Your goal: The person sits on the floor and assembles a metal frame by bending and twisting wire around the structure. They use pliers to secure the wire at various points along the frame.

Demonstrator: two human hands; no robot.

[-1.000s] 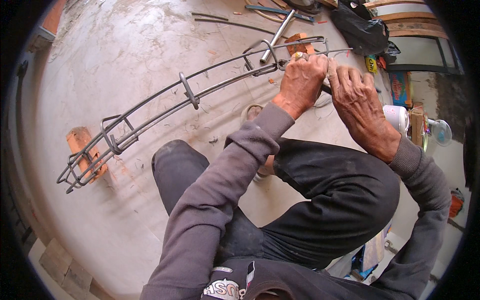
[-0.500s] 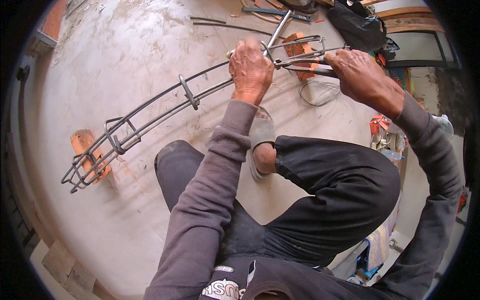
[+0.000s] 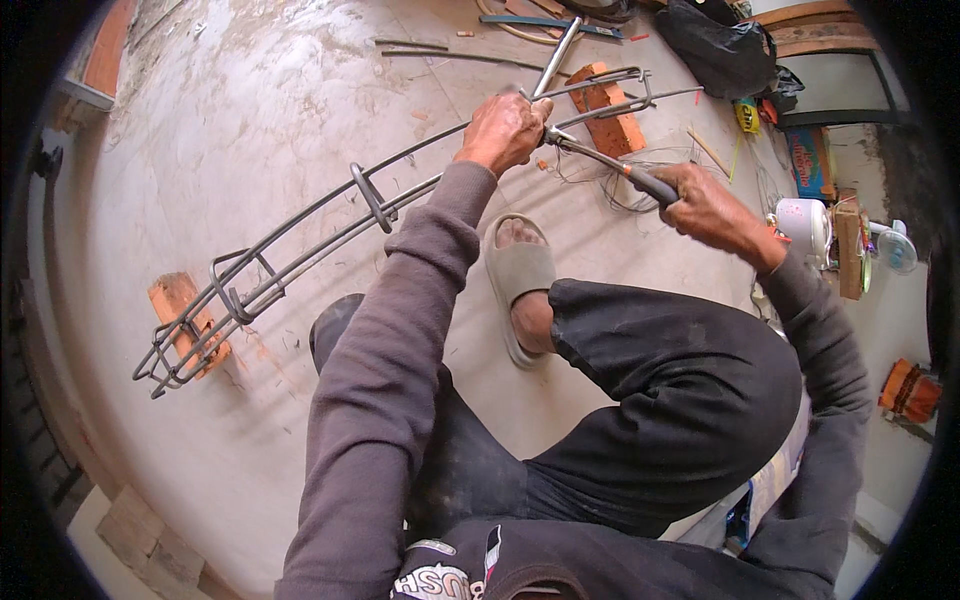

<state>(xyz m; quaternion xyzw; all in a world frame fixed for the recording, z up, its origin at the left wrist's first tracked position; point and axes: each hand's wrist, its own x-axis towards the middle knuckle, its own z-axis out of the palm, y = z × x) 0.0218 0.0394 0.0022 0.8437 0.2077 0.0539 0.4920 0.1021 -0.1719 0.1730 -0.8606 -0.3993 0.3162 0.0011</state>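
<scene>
A long steel rebar cage (image 3: 318, 228) of thin rods and bent stirrups runs slantwise across the floor in front of me. Its left end is propped on an orange brick (image 3: 178, 300), its far right end on another brick (image 3: 612, 112). My left hand (image 3: 503, 132) is closed around the cage near a stirrup; its palm hides the rods beneath. In my right hand (image 3: 715, 212) are the handles of metal pincers (image 3: 600, 157), held together. The pincers' jaws meet the cage right beside my left fingers; whatever they bite on is too small to make out.
A bright metal rod (image 3: 560, 55) extends beyond the cage. Tangled thin wire (image 3: 625, 190) lies by the right brick. Loose rods (image 3: 460, 55) and a black plastic bag (image 3: 715, 55) lie farther off. A white round container (image 3: 802, 228) stands right. My sandalled foot (image 3: 522, 285) is close below the cage.
My right hand has swung nearer to me, and the pincers' handles, spread before, are now together. My left hand has stayed close to the same spot on the cage, with its wrist turned.
</scene>
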